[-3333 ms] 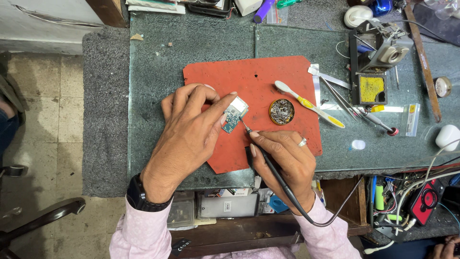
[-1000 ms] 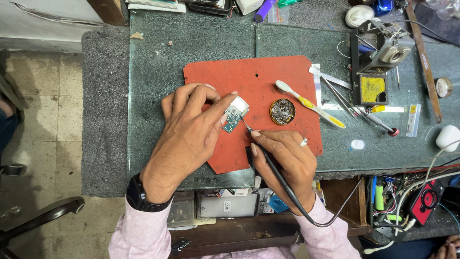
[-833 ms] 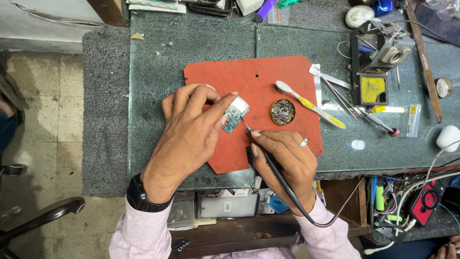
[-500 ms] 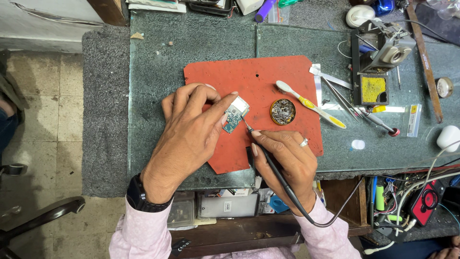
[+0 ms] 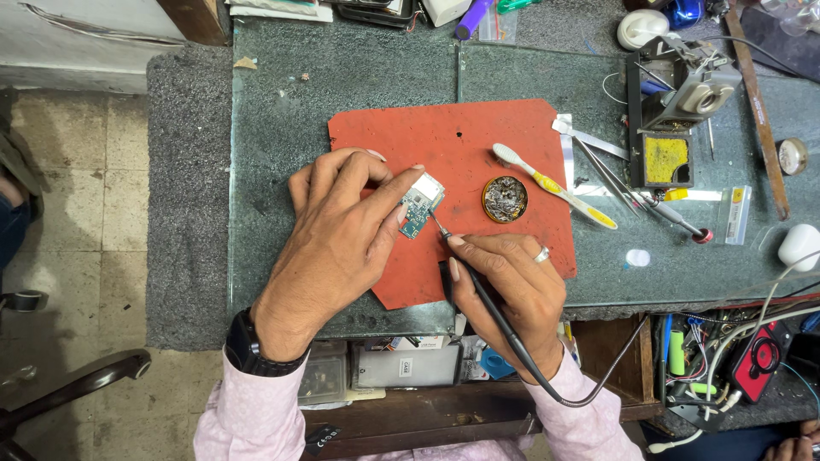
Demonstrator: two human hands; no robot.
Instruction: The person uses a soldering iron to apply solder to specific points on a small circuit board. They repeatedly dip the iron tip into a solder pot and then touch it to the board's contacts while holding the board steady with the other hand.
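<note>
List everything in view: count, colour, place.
circuit board: 1, green with a silver part, on the mat under the left fingers
soldering iron: 1, black, corded, tip at the board
mat: 1, red, bench centre
round tin: 1, brass-coloured, on the mat
toothbrush: 1, white and yellow, mat's right edge
iron stand: 1, black with a yellow sponge, upper right
tweezers: 1, metal, right of the mat
left hand: steadies the board
right hand: grips the iron

- Pale pink patterned shirt sleeves (image 5: 248, 418) on both arms, cuffs at the wrists.
- Black wristwatch (image 5: 246, 346) on the left wrist.
- Silver ring (image 5: 541, 254) on a right-hand finger.
</note>
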